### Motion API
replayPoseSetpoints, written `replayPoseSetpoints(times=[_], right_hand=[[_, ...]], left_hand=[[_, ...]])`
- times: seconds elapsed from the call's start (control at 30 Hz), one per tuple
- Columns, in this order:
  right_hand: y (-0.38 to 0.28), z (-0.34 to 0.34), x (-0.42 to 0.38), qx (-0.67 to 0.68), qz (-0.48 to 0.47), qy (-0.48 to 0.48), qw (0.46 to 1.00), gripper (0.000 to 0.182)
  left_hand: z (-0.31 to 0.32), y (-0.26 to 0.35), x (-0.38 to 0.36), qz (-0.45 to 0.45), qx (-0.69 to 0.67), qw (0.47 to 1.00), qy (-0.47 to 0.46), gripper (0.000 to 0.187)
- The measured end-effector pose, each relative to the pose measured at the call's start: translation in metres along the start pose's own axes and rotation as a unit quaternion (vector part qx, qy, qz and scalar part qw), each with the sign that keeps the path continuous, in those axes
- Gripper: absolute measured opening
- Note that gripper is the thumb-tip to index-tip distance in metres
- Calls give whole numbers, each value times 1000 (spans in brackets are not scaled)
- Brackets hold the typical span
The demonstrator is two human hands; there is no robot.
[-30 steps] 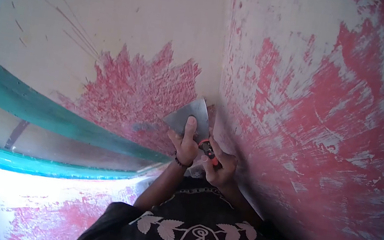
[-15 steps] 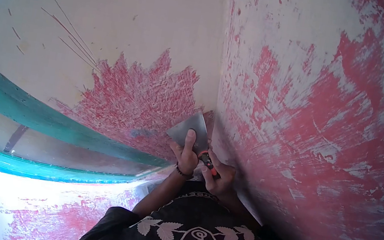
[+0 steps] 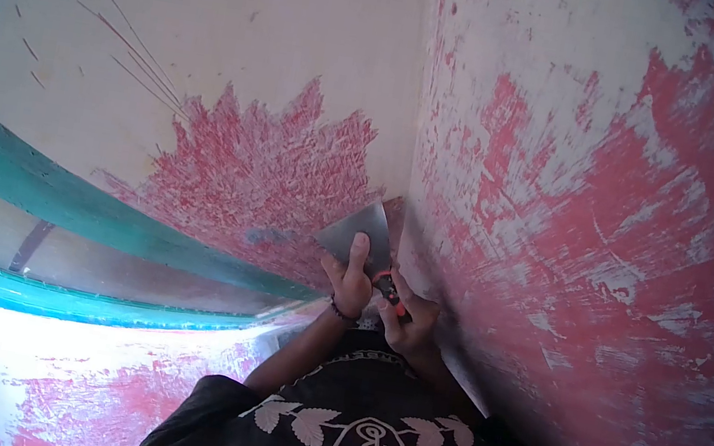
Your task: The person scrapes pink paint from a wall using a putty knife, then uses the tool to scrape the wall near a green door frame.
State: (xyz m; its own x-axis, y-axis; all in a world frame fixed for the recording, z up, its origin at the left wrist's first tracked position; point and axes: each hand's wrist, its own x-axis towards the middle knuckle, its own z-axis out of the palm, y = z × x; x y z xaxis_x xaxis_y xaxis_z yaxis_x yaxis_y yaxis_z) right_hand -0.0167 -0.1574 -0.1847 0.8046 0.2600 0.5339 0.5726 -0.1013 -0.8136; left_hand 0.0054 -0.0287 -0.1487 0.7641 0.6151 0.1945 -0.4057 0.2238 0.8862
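Note:
A wide scraper (image 3: pixel 353 235) with a flat metal blade and a black-and-red handle lies against the wall near the inside corner. My right hand (image 3: pixel 414 322) is wrapped round its handle. On the blade rests a digit of my left hand (image 3: pixel 353 286), which wears a dark bracelet and grips the scraper near its neck; its other fingers are partly hidden. The blade's upper edge meets the lower right of a rough red patch (image 3: pixel 274 154) on the pale left wall.
The right wall (image 3: pixel 597 242) is streaked red and white, close beside my right arm. A teal frame (image 3: pixel 99 201) runs along the lower left, with bright light below it. Thin scratches (image 3: pixel 136 53) mark the pale wall at upper left.
The view has shifted slightly. Both hands and the scraper sit a little higher and farther right in the picture, with the same grip; the blade remains by the corner.

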Motion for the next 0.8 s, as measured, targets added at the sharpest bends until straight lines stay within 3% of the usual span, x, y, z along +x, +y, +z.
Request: replayPoseSetpoints(times=[0.07, 0.2, 0.3, 0.37, 0.47, 0.6, 0.67, 0.8], right_hand=[[-6, -3, 4, -18, -39, 7, 999, 46], [-25, -3, 3, 24, 46, -1, 999, 46], [-5, 4, -4, 17, 25, 6, 1000, 45], [-17, 0, 3, 4, 0, 17, 1000, 45], [-24, -5, 7, 4, 92, -29, 995, 45], [-3, -5, 2, -23, 11, -17, 1000, 45], [-20, -11, 9, 5, 55, -27, 998, 45], [-10, -9, 18, 20, 1, 3, 1000, 50]], left_hand=[[-4, -2, 6, -3, -15, 1000, -12, 26], [-11, 8, 6, -56, -23, 997, -53, 25], [-12, -14, 1, 1, 2, 1000, -14, 23], [-10, -9, 11, -11, -19, 999, -27, 23], [-12, -4, 1, -10, -9, 1000, -21, 23], [-11, -22, 2, 3, -3, 1000, 13, 24], [5, 6, 17, 1, -4, 999, -32, 26], [-1, 2, 13, 0, -21, 997, -69, 29]])
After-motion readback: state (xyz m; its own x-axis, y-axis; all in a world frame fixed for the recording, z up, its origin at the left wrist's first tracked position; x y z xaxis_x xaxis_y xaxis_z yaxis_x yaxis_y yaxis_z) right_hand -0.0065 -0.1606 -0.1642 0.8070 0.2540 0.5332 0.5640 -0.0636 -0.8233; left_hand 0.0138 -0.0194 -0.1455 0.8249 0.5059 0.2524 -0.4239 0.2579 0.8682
